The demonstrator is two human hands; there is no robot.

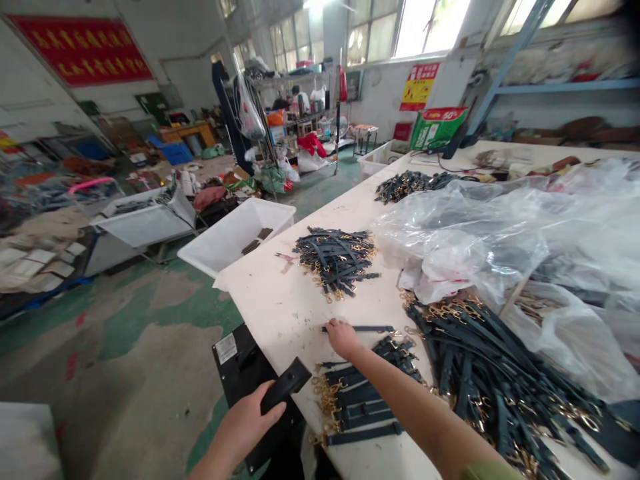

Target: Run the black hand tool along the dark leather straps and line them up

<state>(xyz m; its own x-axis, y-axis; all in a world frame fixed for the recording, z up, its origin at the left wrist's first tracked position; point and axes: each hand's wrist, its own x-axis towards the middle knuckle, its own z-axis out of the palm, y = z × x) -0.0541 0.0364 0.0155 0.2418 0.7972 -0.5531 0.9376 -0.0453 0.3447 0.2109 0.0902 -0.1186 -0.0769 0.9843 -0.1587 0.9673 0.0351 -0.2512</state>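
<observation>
My left hand [253,417] is wrapped round a black handheld tool [286,385] with a blunt, flat end; its exact kind I cannot make out. It is held up near the table's left edge. My right hand [344,339] reaches over the table, fingers closed on the left end of a dark strap [373,328] with a gold clasp at its right end. Just below, under my right forearm, several similar straps with gold hooks lie side by side in a row [365,407]. Part of that row is hidden by the arm.
A strap heap [335,257] lies ahead, another pile [413,183] farther back. Long straps [480,360] and clear plastic sheeting [465,227] cover the right side of the white table [270,293]. Left of it stand a white bin [225,233] and a black labelled object [235,363].
</observation>
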